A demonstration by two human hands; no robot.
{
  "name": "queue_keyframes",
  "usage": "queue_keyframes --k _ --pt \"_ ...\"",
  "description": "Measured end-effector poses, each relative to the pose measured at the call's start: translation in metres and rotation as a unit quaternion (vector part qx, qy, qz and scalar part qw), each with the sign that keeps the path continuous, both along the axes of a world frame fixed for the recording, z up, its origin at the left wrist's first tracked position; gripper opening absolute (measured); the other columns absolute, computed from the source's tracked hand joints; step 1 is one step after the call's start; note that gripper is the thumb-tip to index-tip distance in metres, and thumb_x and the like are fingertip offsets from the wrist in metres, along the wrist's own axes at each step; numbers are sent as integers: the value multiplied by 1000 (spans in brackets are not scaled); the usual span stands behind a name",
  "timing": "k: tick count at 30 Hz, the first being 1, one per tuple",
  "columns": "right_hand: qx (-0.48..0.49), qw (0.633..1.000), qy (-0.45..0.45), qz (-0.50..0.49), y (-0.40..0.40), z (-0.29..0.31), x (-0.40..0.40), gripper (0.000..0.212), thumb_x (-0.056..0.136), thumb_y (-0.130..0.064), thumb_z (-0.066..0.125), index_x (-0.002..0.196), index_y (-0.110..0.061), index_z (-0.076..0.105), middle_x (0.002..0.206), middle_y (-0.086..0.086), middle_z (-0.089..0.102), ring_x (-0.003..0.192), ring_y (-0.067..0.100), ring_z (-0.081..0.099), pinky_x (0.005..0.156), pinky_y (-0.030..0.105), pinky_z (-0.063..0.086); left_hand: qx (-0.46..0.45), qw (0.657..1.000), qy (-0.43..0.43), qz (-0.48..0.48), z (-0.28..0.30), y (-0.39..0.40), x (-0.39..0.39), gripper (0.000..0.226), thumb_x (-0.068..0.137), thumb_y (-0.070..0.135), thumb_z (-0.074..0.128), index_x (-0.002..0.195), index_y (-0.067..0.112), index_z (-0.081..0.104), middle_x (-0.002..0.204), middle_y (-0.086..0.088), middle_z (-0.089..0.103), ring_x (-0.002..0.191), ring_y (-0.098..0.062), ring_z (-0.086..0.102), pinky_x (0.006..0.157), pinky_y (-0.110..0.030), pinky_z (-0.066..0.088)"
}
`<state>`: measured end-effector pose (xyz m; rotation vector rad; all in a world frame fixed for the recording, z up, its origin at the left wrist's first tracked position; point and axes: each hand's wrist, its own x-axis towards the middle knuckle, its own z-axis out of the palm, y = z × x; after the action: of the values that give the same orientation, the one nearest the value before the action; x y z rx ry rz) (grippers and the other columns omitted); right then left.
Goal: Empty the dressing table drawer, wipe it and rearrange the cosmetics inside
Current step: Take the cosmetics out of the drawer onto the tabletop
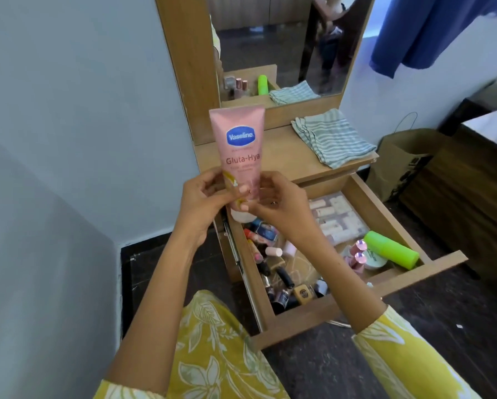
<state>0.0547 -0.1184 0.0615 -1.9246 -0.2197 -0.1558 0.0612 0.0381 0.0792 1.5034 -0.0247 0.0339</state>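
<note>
I hold a pink Vaseline lotion tube [239,145] upright, cap down, in front of the dressing table. My left hand [205,201] grips its lower part from the left, and my right hand [273,208] grips it from the right. Below them the wooden drawer [299,312] is pulled out. It holds several small cosmetics [282,280], a clear pouch of sachets [338,218], a bright green bottle [391,253] lying on its side and pink-capped bottles [359,253]. A striped folded cloth [332,136] lies on the table top [284,156].
A mirror [284,44] stands behind the table top. A brown paper bag [400,162] sits on the dark floor to the right, beside a dark wooden cabinet [471,197]. A blue garment [431,30] hangs at the upper right. A pale wall fills the left.
</note>
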Motion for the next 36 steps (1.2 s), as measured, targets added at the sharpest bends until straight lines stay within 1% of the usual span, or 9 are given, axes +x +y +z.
queue_keyframes --k 7,13,17,20,23,25,29,33,36 --pt "51 994 -73 -61 38 -1 60 46 76 -6 76 116 -7 56 108 2 65 98 10 62 75 12 53 83 985 -111 101 -7 5 47 39 73 20 79 110 16 68 102 3 72 96 -10 67 87 -34 54" --pt "48 992 -75 -86 57 -13 101 40 79 -11 74 116 -4 59 108 8 68 97 12 64 77 10 52 116 972 -111 169 -18 7 81 49 76 21 77 121 9 63 111 0 68 97 -9 65 76 -9 49" --pt "53 992 -54 -97 65 -11 115 35 80 -5 72 112 2 59 105 13 67 93 14 61 66 -2 42 148 964 -116 190 -20 8 95 45 78 20 75 120 8 63 111 -3 68 95 -7 63 74 -3 46" --pt "34 994 -39 -94 65 -8 116 40 78 -5 74 114 1 58 109 12 65 100 16 61 70 0 43 176 959 -113 191 -20 8 94 46 81 19 73 123 9 60 115 -3 66 102 -10 62 79 -4 45" --pt "-25 993 -22 -115 54 -2 108 51 74 -6 77 120 -1 56 115 11 63 108 18 58 86 17 47 223 942 -112 223 -23 1 76 46 85 20 68 129 10 55 124 -4 62 113 -14 57 94 -20 45" --pt "-65 989 -35 -128 38 3 94 45 76 -4 75 118 -3 59 112 10 65 103 18 60 90 28 51 263 924 -140 242 -28 -4 52 40 89 19 64 127 9 57 124 -6 61 114 -18 56 97 -29 45" --pt "-186 982 6 -26 -3 14 50 19 83 -10 68 102 -12 67 94 -3 65 83 8 60 76 21 49 398 874 -223 165 -41 -11 1 28 94 15 56 121 10 61 124 -6 61 117 -19 53 99 -24 33" --pt "-406 904 91 94 -27 -2 14 15 84 -17 67 98 -20 69 94 -6 67 87 13 63 82 30 53 539 817 -196 63 -58 -14 -21 41 99 24 44 139 13 44 147 -5 38 140 -22 26 114 -40 14" --pt "-473 858 142 144 -33 -23 -7 27 84 -26 67 110 -24 65 105 -1 65 96 21 62 85 38 55 613 773 -162 23 -62 -15 -24 48 101 28 35 146 12 28 153 -5 24 143 -19 15 116 -41 8"
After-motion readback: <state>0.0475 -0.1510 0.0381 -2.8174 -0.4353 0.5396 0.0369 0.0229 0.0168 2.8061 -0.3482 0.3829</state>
